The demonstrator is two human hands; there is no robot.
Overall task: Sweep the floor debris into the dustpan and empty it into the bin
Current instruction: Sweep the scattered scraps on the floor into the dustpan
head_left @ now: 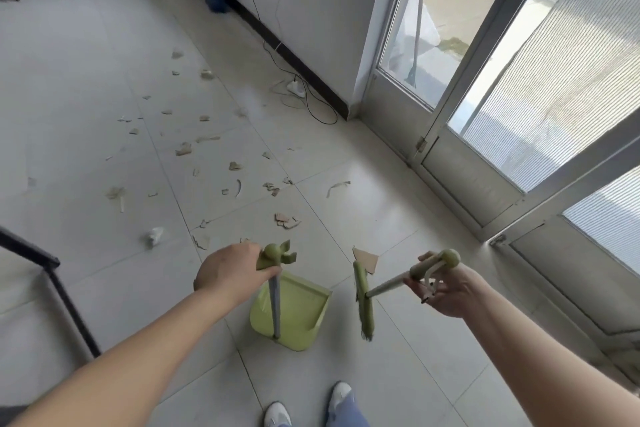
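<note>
Dustpan [297, 310] in left hand [229, 271], broom [363, 302] perhaps loosely in right hand [447, 292]

Floor [86, 62]: pale tiles, glossy, smooth, w/ thin grout lines & window glare. Debris [286, 220]: torn card/paper bits, matt, tan, rough edges. Crumpled wad [154, 235]: white, tissue-like paper. Dustpan [301, 308]: light-green plastic, smooth, semi-matt; its pole [275, 305] looks like grey metal. Broom [363, 302]: same green plastic head, fine bristles, pale smooth shaft. Door frame [483, 45]: dull silver metal; panes [433, 10] clear glass. Side frame [69, 305]: black metal, matt.
</note>
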